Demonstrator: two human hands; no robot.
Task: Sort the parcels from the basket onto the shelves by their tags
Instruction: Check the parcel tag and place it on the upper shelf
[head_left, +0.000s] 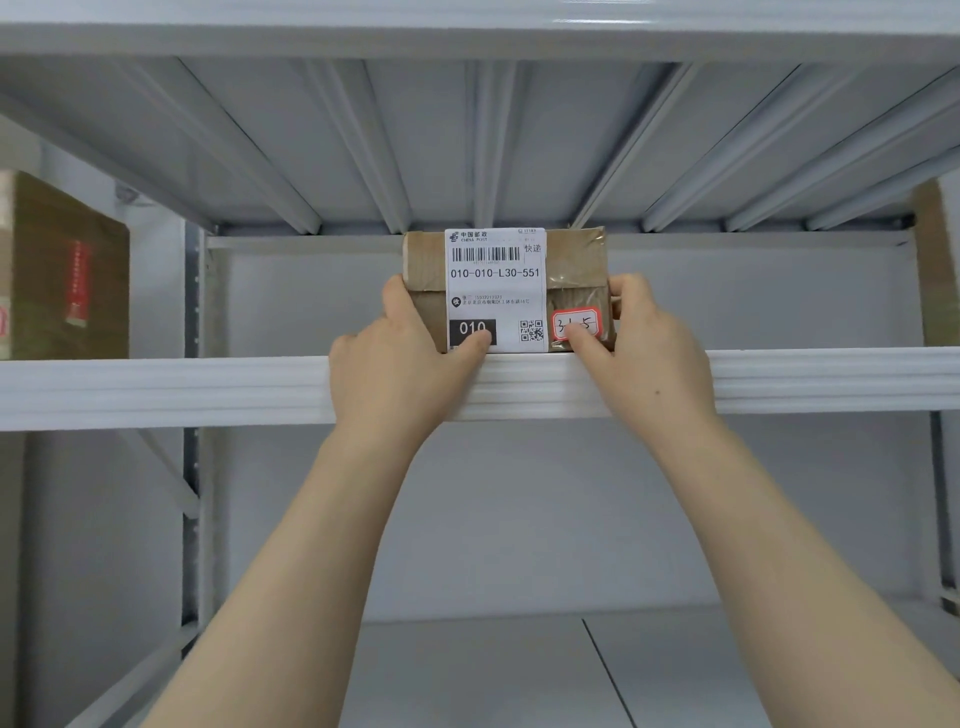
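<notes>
A person's left hand (395, 358) and right hand (639, 353), fingers clamped on its sides, stand a brown parcel (506, 291) upright at the shelf (156, 389) front edge, apparently so its tag (575, 325) faces outward.

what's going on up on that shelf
A person is setting a brown parcel upright at the front edge of an upper shelf. The left hand grips its left side and the right hand grips its right side. The white shipping label and a red-edged tag face outward. The parcel's bottom edge meets the shelf, but neither hand has let go. Another cardboard box stands further left.
</notes>
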